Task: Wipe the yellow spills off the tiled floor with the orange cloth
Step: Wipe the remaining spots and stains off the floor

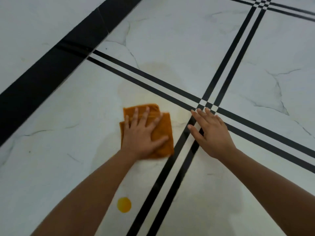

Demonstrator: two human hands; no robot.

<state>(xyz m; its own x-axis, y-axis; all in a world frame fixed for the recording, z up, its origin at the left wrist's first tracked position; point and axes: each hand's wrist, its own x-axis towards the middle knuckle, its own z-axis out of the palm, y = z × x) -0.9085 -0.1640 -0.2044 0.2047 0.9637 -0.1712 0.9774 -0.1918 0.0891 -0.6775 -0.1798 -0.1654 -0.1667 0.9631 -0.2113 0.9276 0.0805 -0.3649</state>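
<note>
The white marbled tiled floor (pixel 170 31) is crossed by paired black lines (pixel 170 167) and a wide black band (pixel 51 68). The folded orange cloth (pixel 164 123) lies flat on one tile, just left of the line pair. The left hand (pixel 143 135) presses it down with its fingers straight and spread wide.

A pale yellowish smear (pixel 153 68) shows on the tiles beyond the cloth and across the nearer lines. One round, bright yellow spill (pixel 124 204) sits well apart from the cloth, close to the person, beside the left forearm.

To do this step well, I would keep the palm flat so the whole pad bears down. Overlapping strokes should work through the faint film, and the cloth is best drawn back over the bright drop, not pushed through it, which may spread it. A clean fold would likely lift more.

The right hand (pixel 211 132) is open and holds nothing, with its fingers straight over the crossing of the lines. Whether it touches the floor is unclear.
</note>
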